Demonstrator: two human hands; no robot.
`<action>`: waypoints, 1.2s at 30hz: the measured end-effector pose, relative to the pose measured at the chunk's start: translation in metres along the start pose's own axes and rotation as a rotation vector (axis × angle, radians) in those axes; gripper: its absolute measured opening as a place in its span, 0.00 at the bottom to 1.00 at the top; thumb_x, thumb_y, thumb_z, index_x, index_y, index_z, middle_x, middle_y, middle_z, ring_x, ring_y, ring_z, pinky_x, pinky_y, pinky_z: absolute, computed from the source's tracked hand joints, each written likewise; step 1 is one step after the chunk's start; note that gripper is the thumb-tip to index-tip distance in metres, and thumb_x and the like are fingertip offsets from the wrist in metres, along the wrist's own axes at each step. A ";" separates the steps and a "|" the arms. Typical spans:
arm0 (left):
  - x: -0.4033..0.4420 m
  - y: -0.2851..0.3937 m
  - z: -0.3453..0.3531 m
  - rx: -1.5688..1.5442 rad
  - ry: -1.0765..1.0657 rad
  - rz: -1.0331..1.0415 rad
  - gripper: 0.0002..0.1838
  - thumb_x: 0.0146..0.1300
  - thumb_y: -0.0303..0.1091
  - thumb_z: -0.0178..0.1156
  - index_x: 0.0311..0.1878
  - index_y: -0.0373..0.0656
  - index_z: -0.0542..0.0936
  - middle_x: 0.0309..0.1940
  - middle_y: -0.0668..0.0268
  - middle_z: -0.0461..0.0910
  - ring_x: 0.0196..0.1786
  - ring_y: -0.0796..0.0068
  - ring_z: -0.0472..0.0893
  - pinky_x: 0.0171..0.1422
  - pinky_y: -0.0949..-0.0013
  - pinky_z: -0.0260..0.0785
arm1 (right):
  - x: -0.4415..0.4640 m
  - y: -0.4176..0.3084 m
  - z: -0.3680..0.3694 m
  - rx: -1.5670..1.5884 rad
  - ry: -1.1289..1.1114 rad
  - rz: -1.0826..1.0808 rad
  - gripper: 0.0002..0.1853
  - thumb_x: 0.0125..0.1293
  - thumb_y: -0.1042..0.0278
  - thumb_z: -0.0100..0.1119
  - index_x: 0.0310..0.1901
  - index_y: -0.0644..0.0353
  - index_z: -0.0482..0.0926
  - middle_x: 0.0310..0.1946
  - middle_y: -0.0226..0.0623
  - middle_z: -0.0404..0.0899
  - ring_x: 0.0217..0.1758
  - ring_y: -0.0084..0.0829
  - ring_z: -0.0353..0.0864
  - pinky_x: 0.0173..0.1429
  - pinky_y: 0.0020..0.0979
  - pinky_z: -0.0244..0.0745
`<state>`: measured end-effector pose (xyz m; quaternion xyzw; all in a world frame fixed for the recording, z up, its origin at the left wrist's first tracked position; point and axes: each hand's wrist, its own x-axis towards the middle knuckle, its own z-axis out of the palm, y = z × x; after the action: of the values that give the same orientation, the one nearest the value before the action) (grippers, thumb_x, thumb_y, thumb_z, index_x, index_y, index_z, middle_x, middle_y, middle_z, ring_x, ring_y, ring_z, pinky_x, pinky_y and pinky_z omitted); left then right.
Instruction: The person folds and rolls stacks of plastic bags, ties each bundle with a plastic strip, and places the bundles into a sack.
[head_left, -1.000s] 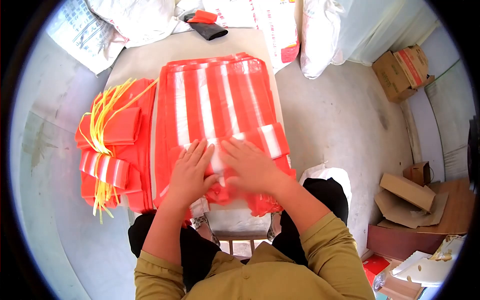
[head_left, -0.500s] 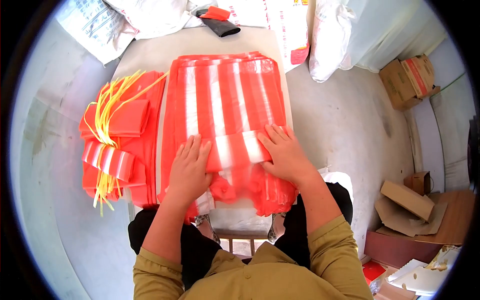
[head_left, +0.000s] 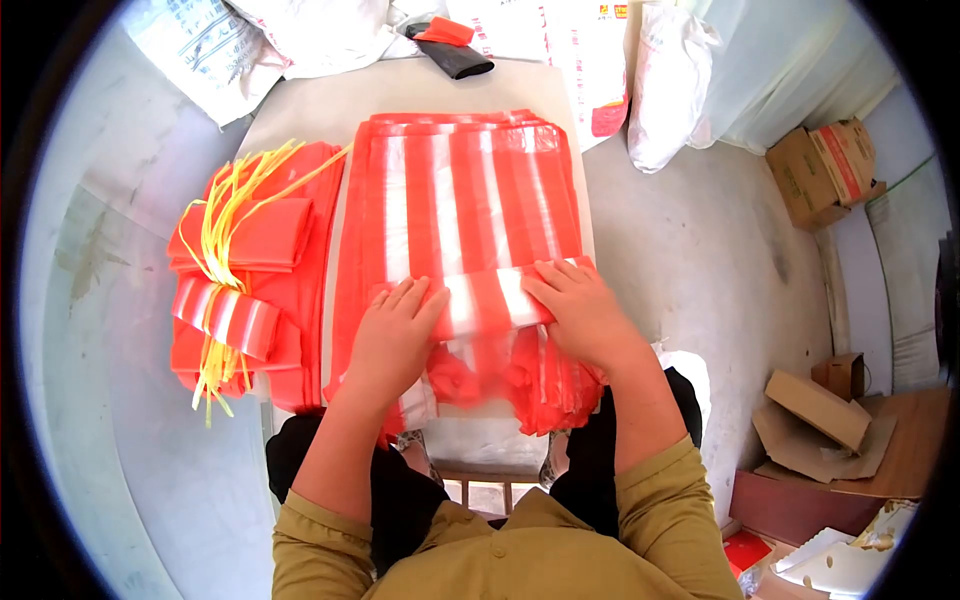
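A stack of red-and-white striped plastic bags (head_left: 470,200) lies on the table before me, its near part doubled over into a flat folded band (head_left: 485,303). My left hand (head_left: 398,335) rests on the left end of this band, fingers out and slightly bent over its upper edge. On the right end lies my right hand (head_left: 580,310), its fingers also laid over the band. Both palms face down. Below the band, crumpled bag ends (head_left: 550,385) bunch at the table's near edge. Whether any film is pinched under my fingers is hidden.
Left of the stack lie folded red bags (head_left: 285,235) with yellow strips (head_left: 222,240) across them and a small striped roll. A black-and-red bundle (head_left: 455,50) sits at the table's far edge. White sacks (head_left: 668,85) stand behind; cardboard boxes (head_left: 820,415) are at right.
The whole view has shifted slightly right and down. My fingers look a little more bent on the folded band, which stays under both hands.
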<state>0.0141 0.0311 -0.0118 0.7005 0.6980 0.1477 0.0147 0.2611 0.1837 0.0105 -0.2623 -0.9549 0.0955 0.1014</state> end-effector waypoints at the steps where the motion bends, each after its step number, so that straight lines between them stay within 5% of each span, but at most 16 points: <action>1: -0.001 0.000 -0.002 -0.008 -0.004 0.001 0.34 0.56 0.25 0.67 0.69 0.44 0.75 0.69 0.52 0.76 0.73 0.52 0.74 0.77 0.47 0.65 | 0.000 0.002 -0.001 0.009 -0.008 -0.003 0.30 0.54 0.80 0.64 0.62 0.55 0.79 0.65 0.38 0.78 0.70 0.44 0.74 0.73 0.44 0.70; 5: 0.001 0.002 -0.008 -0.004 0.040 0.016 0.30 0.55 0.25 0.67 0.65 0.41 0.78 0.65 0.53 0.79 0.70 0.53 0.77 0.73 0.50 0.69 | 0.005 0.004 -0.013 0.106 -0.059 0.045 0.27 0.53 0.80 0.63 0.58 0.56 0.82 0.59 0.39 0.81 0.64 0.46 0.77 0.72 0.44 0.70; 12: 0.006 0.003 -0.005 0.013 0.159 0.009 0.18 0.55 0.27 0.65 0.52 0.40 0.82 0.48 0.58 0.86 0.48 0.56 0.86 0.48 0.56 0.78 | 0.011 0.008 -0.015 0.026 -0.060 0.102 0.19 0.55 0.78 0.62 0.50 0.57 0.84 0.53 0.37 0.85 0.60 0.46 0.79 0.74 0.49 0.66; 15: 0.008 0.008 -0.012 -0.036 0.084 -0.090 0.15 0.59 0.28 0.65 0.50 0.42 0.81 0.41 0.60 0.86 0.42 0.59 0.86 0.43 0.59 0.78 | 0.016 0.004 -0.018 -0.170 0.109 0.183 0.19 0.57 0.74 0.64 0.52 0.57 0.85 0.53 0.46 0.83 0.61 0.46 0.79 0.74 0.50 0.65; 17: 0.011 0.020 -0.035 -0.150 -0.128 -0.252 0.16 0.62 0.26 0.65 0.54 0.42 0.81 0.39 0.61 0.87 0.39 0.62 0.87 0.44 0.61 0.78 | 0.019 -0.006 -0.030 -0.122 0.494 0.172 0.24 0.60 0.71 0.66 0.60 0.59 0.80 0.63 0.51 0.76 0.68 0.48 0.74 0.77 0.52 0.61; 18: 0.010 0.018 -0.034 -0.450 -0.171 -0.346 0.16 0.64 0.26 0.64 0.55 0.40 0.81 0.42 0.61 0.87 0.42 0.63 0.87 0.47 0.62 0.79 | 0.020 -0.010 -0.033 -0.096 0.687 0.163 0.27 0.62 0.70 0.66 0.64 0.60 0.77 0.68 0.53 0.72 0.71 0.48 0.72 0.79 0.54 0.58; 21: 0.004 0.015 -0.026 -1.312 -0.257 -0.607 0.18 0.68 0.25 0.63 0.61 0.37 0.80 0.48 0.62 0.87 0.50 0.67 0.87 0.55 0.63 0.80 | 0.020 -0.012 -0.017 0.432 0.786 0.314 0.37 0.73 0.62 0.64 0.79 0.52 0.59 0.79 0.47 0.58 0.81 0.41 0.60 0.82 0.49 0.56; 23: 0.002 0.023 -0.014 -1.838 -0.257 -0.751 0.21 0.70 0.25 0.63 0.65 0.37 0.77 0.51 0.63 0.85 0.55 0.69 0.86 0.60 0.63 0.80 | 0.019 -0.013 0.002 1.054 0.581 0.420 0.41 0.73 0.62 0.64 0.81 0.56 0.54 0.79 0.53 0.57 0.82 0.45 0.58 0.82 0.47 0.55; 25: 0.001 0.034 -0.007 -1.914 -0.322 -0.758 0.31 0.68 0.22 0.64 0.73 0.36 0.66 0.60 0.59 0.80 0.59 0.66 0.84 0.66 0.58 0.79 | 0.019 -0.020 0.023 1.410 0.308 0.556 0.43 0.74 0.63 0.63 0.83 0.56 0.50 0.78 0.52 0.58 0.81 0.43 0.59 0.82 0.43 0.57; 27: 0.002 0.050 -0.012 -1.949 -0.357 -0.787 0.35 0.68 0.21 0.63 0.76 0.37 0.61 0.63 0.57 0.77 0.60 0.65 0.84 0.67 0.57 0.79 | 0.019 -0.032 0.039 1.494 0.000 0.732 0.42 0.76 0.64 0.61 0.84 0.52 0.47 0.77 0.45 0.60 0.77 0.37 0.64 0.79 0.38 0.61; 28: 0.003 0.051 -0.010 -1.929 -0.397 -0.804 0.40 0.68 0.18 0.62 0.79 0.40 0.55 0.66 0.55 0.74 0.63 0.63 0.82 0.67 0.56 0.79 | 0.017 -0.036 0.041 1.483 0.006 0.672 0.42 0.77 0.64 0.60 0.84 0.52 0.47 0.76 0.45 0.62 0.76 0.36 0.65 0.79 0.37 0.62; 36: 0.000 0.055 -0.006 -1.881 -0.359 -0.831 0.45 0.66 0.15 0.61 0.81 0.45 0.50 0.69 0.53 0.70 0.67 0.60 0.79 0.67 0.54 0.79 | 0.017 -0.030 0.044 1.538 0.018 0.529 0.37 0.79 0.70 0.52 0.84 0.55 0.49 0.76 0.45 0.63 0.77 0.35 0.65 0.79 0.36 0.62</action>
<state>0.0661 0.0283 0.0064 0.1227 0.4749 0.5087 0.7075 0.2219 0.1618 -0.0229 -0.3372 -0.5278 0.7434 0.2347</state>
